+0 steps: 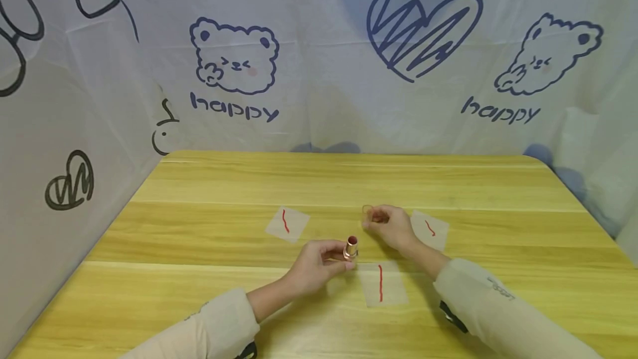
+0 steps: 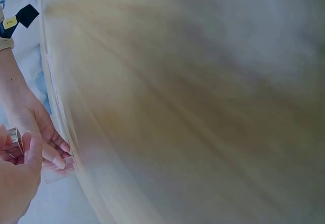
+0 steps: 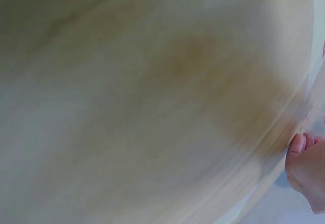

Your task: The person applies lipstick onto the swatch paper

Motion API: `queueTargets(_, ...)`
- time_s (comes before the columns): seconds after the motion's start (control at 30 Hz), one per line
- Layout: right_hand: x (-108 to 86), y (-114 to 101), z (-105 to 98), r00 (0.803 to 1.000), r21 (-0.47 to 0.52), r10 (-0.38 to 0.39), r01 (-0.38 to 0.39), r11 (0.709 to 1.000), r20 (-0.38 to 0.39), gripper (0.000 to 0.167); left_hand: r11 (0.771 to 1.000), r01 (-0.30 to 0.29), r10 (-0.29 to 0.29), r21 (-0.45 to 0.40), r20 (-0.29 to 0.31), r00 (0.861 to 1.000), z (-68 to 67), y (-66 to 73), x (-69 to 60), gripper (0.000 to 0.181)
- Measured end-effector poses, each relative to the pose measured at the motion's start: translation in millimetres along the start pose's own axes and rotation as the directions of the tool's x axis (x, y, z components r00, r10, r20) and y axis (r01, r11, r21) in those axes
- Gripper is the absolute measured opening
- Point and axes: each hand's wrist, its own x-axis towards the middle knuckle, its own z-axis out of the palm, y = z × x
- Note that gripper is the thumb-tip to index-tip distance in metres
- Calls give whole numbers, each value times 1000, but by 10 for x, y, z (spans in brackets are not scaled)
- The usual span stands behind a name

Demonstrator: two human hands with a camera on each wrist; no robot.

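My left hand (image 1: 315, 265) pinches an uncapped lipstick (image 1: 351, 246) between thumb and fingers. Its tube is shiny gold, upright, with a dark red opening facing up. Farther back and to the right, my right hand (image 1: 395, 230) pinches a small clear cap (image 1: 368, 211) by its side, low over the table. The left wrist view also shows the lipstick's metallic tube (image 2: 15, 138) in the left fingers and the clear cap (image 2: 60, 170) at the right fingertips. In the right wrist view the right hand (image 3: 307, 168) sits at the edge, and its cap is hardly visible.
Three pale square sheets with red strokes lie on the wooden table (image 1: 174, 226): a left sheet (image 1: 297, 220), a front sheet (image 1: 394, 284) and a right sheet (image 1: 441, 230), partly behind the right hand. A white printed curtain (image 1: 319, 82) hangs behind the table and at its sides.
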Motion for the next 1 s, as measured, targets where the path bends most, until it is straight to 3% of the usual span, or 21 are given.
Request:
queueTargets(0.17, -23, -26, -14, 1000, 21, -7, 7, 1000, 9, 18, 1000, 7, -7, 6, 4, 1000, -4, -7, 0, 27)
queueTargets(0.37, -65, -109, -115, 999, 112, -35, 32, 993, 23, 17, 999, 25, -25, 30, -2, 1000, -9, -9, 7, 27)
queueTargets(0.7, -123, -295, -253, 994, 296, -97, 78, 952, 49, 23, 999, 14, -14, 29, -3, 1000, -22, 20, 11, 27)
queueTargets(1.0, -271, -466, -358, 986, 213, -153, 137, 967, 61, 28, 999, 4, -4, 33, -3, 1000, -35, 48, 18, 29)
